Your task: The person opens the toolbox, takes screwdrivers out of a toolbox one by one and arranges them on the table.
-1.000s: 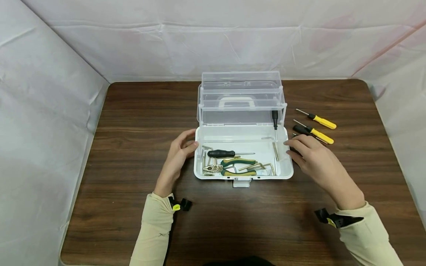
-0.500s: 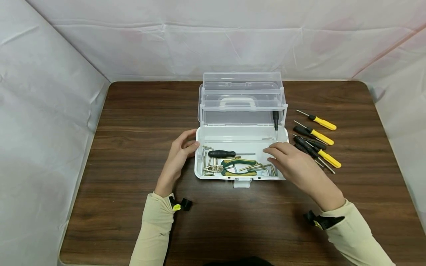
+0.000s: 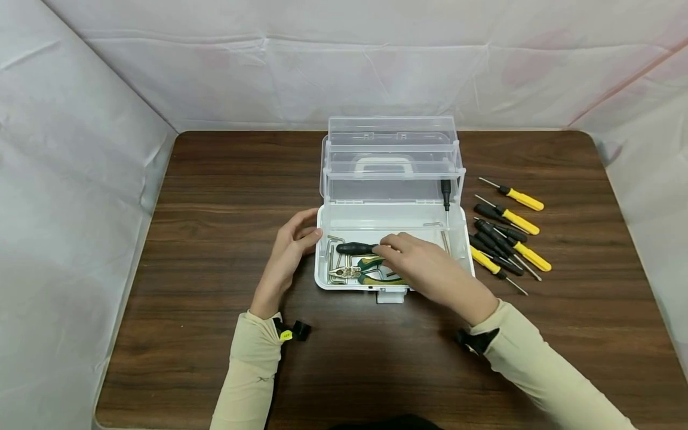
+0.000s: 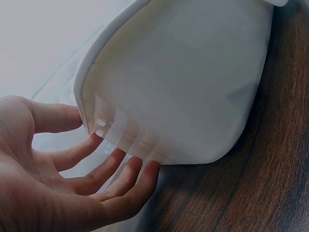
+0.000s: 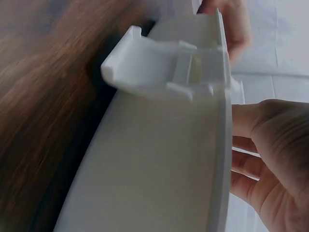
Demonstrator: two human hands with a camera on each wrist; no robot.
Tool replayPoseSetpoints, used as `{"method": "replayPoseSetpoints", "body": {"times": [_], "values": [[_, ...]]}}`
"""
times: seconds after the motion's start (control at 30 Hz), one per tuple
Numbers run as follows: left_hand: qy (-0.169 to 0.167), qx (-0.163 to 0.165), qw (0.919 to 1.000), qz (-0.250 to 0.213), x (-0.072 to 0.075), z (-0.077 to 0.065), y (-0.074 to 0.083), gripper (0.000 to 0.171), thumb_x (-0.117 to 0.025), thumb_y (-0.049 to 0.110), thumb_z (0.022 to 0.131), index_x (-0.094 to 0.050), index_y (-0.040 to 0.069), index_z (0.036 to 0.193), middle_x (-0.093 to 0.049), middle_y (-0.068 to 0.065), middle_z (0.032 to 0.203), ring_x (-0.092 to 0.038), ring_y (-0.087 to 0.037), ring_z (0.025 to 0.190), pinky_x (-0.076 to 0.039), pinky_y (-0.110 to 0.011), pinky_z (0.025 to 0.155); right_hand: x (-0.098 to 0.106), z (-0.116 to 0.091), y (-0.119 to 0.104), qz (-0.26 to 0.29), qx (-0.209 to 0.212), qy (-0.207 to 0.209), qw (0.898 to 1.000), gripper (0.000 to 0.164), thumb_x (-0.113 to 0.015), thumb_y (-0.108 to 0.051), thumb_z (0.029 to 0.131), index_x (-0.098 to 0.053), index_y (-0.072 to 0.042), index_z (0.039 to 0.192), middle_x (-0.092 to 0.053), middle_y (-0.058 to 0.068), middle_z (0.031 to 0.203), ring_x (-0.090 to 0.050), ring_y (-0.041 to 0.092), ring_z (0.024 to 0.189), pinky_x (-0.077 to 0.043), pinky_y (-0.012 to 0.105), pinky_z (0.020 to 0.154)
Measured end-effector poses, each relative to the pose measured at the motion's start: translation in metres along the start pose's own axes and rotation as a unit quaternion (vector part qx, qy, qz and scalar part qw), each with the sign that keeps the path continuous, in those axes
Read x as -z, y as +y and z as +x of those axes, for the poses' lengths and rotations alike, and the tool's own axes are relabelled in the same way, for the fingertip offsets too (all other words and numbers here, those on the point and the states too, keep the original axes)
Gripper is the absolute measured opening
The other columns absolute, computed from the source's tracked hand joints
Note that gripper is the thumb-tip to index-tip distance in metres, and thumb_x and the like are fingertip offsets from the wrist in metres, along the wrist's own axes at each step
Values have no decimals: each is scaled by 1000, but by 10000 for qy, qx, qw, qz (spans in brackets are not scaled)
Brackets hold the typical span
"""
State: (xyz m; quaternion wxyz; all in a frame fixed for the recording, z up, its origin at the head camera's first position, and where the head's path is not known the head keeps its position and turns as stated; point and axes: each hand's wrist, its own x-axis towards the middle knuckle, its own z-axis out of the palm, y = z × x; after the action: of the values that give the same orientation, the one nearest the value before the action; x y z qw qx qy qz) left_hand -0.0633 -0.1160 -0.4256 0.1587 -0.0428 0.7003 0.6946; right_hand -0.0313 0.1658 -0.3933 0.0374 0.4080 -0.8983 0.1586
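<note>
My right hand reaches into the white toolbox, its fingertips at the inner end of a black-handled screwdriver. The hand covers the screwdriver's shaft; I cannot tell whether the fingers grip it. Pliers with green and yellow handles lie just below the screwdriver, partly under the hand. At the box's left end, my left hand rests its fingers against the outer wall, thumb at the rim. In the left wrist view, the fingertips of my left hand touch the smooth white side.
Several hex keys lie at the box's left inside. A black screwdriver stands at the right back corner. Clear trays rise behind. To the right, several yellow and black screwdrivers lie on the brown table. A latch hangs in front.
My right hand has moved left from beside the box's right edge, over the rim, to the black-handled screwdriver. The loose screwdrivers at right are uncovered. My left hand has stayed in place.
</note>
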Motion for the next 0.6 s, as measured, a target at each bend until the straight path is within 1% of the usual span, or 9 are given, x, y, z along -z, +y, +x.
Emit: {"method": "replayPoseSetpoints", "body": {"times": [0.1, 0.17, 0.3, 0.37, 0.47, 0.6], "values": [[5, -14, 10000, 26, 0, 0, 0, 50, -61, 5, 101, -52, 6, 151, -51, -12, 154, -58, -34, 129, -53, -20, 91, -4, 12, -5, -81, 134, -111, 9998, 24, -72, -11, 98, -71, -8, 122, -70, 5, 113, -68, 20, 102, -61, 34, 84], [-1, -10, 10000, 13, 0, 0, 0, 50, -61, 5, 101, -52, 6, 151, -51, -12, 154, -58, -34, 129, -54, -20, 90, -6, 20, -8, -166, 204, -206, 9994, 25, -71, -8, 98, -70, -9, 123, -69, 4, 113, -68, 19, 102, -61, 33, 83], [-21, -9, 10000, -42, 0, -1, 1, 50, -61, 5, 101, -52, 7, 151, -51, -12, 154, -57, -35, 130, -55, -22, 91, -11, 33, -14, -333, 318, -381, 9982, 37, -80, -5, 90, -69, -10, 124, -69, 3, 116, -67, 19, 102, -61, 33, 82], [-36, -8, 10000, -69, 0, -1, 1, 50, -61, 5, 102, -52, 7, 151, -51, -12, 154, -57, -34, 130, -56, -24, 92, -13, 39, -16, -487, 368, -434, 9972, 41, -82, -3, 87, -67, -9, 125, -69, 4, 116, -67, 20, 101, -61, 33, 81], [-60, 0, 9999, -113, 0, 0, 0, 50, -60, 5, 102, -52, 7, 151, -52, -12, 154, -58, -34, 130, -56, -27, 93, -18, 46, -19, -765, 442, -515, 9948, 40, -80, 2, 86, -66, -7, 122, -68, 6, 113, -67, 22, 96, -60, 34, 77], [-62, -5, 9999, -99, 0, -1, 0, 50, -60, 5, 102, -52, 7, 151, -52, -12, 153, -58, -33, 129, -56, -25, 92, -23, 53, -22, -990, 471, -604, 9921, 38, -78, 7, 84, -65, -6, 117, -67, 6, 105, -66, 22, 88, -59, 33, 69]]}}
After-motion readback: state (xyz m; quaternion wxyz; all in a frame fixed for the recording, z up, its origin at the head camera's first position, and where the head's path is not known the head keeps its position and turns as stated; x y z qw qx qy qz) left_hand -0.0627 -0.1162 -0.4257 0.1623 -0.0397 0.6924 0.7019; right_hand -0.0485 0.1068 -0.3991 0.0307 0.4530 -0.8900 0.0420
